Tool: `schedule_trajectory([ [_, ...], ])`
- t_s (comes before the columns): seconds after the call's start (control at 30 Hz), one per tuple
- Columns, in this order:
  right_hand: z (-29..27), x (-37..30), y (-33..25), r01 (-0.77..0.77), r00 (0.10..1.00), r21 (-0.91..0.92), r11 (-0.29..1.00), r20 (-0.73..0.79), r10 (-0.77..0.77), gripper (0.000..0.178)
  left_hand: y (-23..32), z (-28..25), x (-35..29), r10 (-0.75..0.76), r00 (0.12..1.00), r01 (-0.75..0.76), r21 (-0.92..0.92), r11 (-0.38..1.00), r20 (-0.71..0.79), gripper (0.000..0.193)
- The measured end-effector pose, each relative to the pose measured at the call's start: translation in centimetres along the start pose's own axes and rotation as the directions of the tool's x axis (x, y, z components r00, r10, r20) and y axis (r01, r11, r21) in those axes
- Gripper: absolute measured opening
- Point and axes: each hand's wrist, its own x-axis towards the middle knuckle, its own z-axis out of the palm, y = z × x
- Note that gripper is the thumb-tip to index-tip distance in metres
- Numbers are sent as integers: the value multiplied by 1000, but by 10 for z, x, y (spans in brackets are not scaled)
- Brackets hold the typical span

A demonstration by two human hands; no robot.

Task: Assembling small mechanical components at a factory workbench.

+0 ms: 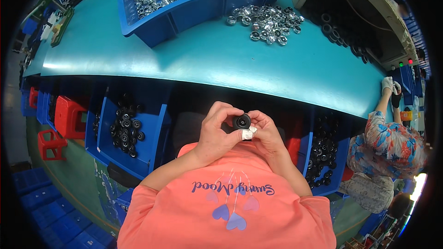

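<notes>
A small black wheel (241, 121) with a dark hub is held up in front of my chest, its round face showing. The fingers and thumb of my left hand (216, 128) close on its left side. On the opposite side my right hand (267, 133) grips it too, thumb below and fingers around the edge. White wrapping (249, 133) covers a thumb tip just under the wheel; it seems to be on my right thumb. Beyond, on the teal table (194, 64), lies a loose heap of clear, shiny wheel pieces (267, 23) with dark centres.
A blue bin (198, 16) full of similar clear pieces stands at the back. Below the table edge, blue bins (157, 129) to my left and right hold black wheels (124, 131). Black rings lie by a machine (369, 9). Red stools (69, 117) stand left; a gloved co-worker (392, 143) sits right.
</notes>
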Motion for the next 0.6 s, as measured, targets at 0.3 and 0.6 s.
schedule_trajectory([
  [0.3,21,-2,-3,400,867,-575,714,-15,-498,31,-8,2,4,-135,984,171,-369,914,120,46],
  [0.6,55,-10,-12,333,802,-908,254,131,-583,36,-26,7,2,-215,959,275,-415,867,186,36],
])
